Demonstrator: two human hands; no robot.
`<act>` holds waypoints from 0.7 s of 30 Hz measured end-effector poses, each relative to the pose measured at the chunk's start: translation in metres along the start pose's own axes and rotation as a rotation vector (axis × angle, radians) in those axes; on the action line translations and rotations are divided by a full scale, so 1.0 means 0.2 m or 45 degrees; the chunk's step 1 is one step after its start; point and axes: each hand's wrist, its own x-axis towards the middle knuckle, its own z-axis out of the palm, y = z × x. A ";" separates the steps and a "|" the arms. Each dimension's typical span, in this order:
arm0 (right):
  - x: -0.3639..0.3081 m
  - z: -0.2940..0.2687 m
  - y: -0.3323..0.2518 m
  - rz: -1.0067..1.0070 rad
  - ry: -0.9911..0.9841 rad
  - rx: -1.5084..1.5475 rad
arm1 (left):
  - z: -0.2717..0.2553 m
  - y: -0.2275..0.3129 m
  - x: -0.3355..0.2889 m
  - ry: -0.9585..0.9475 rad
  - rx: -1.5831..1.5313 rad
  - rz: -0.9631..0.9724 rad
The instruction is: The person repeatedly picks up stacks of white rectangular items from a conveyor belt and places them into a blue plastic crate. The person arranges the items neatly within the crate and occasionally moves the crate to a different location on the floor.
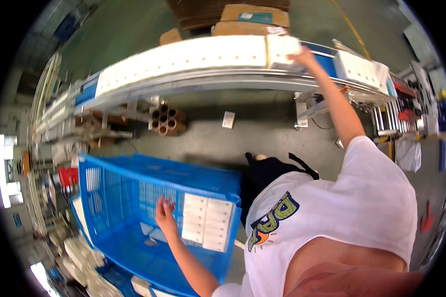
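My right hand [303,56] reaches far out to the conveyor and grips the right end of a short block of white boxes [282,51]. A narrow seam parts this block from a long row of similar white boxes [193,53] standing side by side on the belt. My left hand [165,212] hovers over the open blue plastic crate [158,171], its fingers loosely apart with nothing in them. Beside it in the crate, two columns of stacked white boxes [208,222] stand against the side nearest my body.
More white boxes [357,68] stand farther right on the blue belt [327,65]. Cardboard cartons [252,20] lie beyond the conveyor. Brown cardboard tubes [168,121] are bundled below it, and a white card-like piece [228,120] lies on the floor. A roller track [389,121] is at the right.
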 end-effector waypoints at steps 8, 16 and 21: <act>-0.68 -0.08 -0.88 -0.770 0.570 -0.286 | 0.06 0.60 -0.15 0.044 -0.271 0.069; -2.10 1.23 -1.68 -2.597 -0.727 -0.364 | -0.33 0.40 -0.33 0.380 -1.314 0.048; -2.51 1.93 -1.78 -2.028 -1.795 -0.553 | -0.89 -0.64 -0.38 0.792 -0.567 -0.561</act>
